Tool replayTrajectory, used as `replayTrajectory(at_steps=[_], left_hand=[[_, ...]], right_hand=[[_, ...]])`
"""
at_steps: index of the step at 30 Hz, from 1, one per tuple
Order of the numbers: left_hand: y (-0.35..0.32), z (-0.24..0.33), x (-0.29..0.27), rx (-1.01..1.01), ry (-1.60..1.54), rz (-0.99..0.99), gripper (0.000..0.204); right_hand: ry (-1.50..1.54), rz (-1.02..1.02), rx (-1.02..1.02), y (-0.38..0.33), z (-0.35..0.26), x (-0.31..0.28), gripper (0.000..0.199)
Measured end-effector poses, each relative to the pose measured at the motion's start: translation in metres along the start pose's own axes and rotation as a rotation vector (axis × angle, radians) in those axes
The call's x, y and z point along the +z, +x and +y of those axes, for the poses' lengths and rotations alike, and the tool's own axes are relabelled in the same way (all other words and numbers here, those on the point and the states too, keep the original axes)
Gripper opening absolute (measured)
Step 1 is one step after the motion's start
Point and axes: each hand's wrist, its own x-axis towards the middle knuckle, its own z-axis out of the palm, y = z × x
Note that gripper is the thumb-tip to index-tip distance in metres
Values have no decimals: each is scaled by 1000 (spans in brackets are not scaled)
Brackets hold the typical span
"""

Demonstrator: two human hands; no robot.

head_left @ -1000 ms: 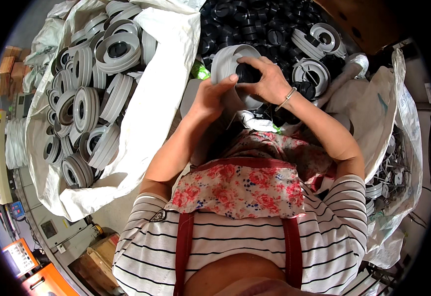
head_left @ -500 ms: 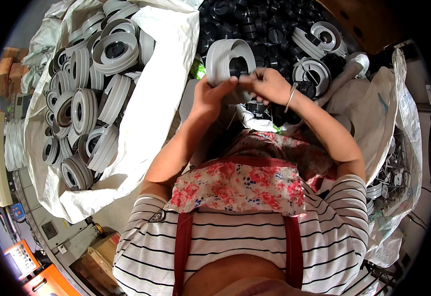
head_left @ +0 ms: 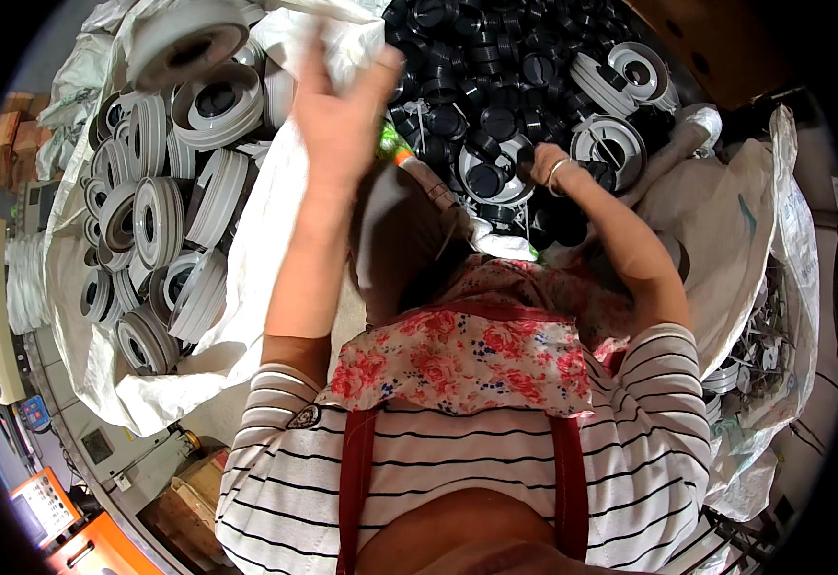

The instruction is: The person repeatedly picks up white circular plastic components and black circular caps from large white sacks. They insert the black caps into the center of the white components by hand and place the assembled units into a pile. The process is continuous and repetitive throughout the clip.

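Note:
My left hand (head_left: 337,110) is raised at the near edge of the white sack, fingers spread and blurred, with nothing in it. Apart from it, a blurred light-grey stepped ring (head_left: 187,48) hangs over the sack's far end. My right hand (head_left: 547,167), a bracelet at its wrist, has its fingers closed at the edge of the black cap pile; a dark bit shows at the fingertips, too small to name. Just left of it lies a grey ring (head_left: 513,187) with black caps (head_left: 485,179) in and on it.
The white sack (head_left: 246,316) on the left holds many grey rings with black centres (head_left: 160,222). A heap of black screw caps (head_left: 495,72) fills the far middle, more grey rings (head_left: 610,149) on its right. A pale sack (head_left: 725,220) and a cardboard box (head_left: 716,48) stand right.
The grey ring that was between both hands has left them, and a grey ring is now over the sack. My left hand swung up and left, opening; my right hand moved slightly right onto the caps.

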Motion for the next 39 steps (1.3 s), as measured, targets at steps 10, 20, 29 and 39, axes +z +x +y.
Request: replayTrajectory(at_steps=[10, 20, 29, 39], left_hand=[[-100, -144, 34, -1175, -218, -62, 51], [-93, -118, 42, -1105, -574, -323, 33], [-48, -72, 33, 499, 432, -399, 62], [-36, -3, 20, -804, -492, -288, 47]], right_hand=[[541, -35, -64, -43, -21, -94, 18], [926, 521, -210, -44, -53, -103, 48], [1204, 669, -24, -47, -9, -130, 13], [928, 754, -352, -98, -80, -166, 28]])
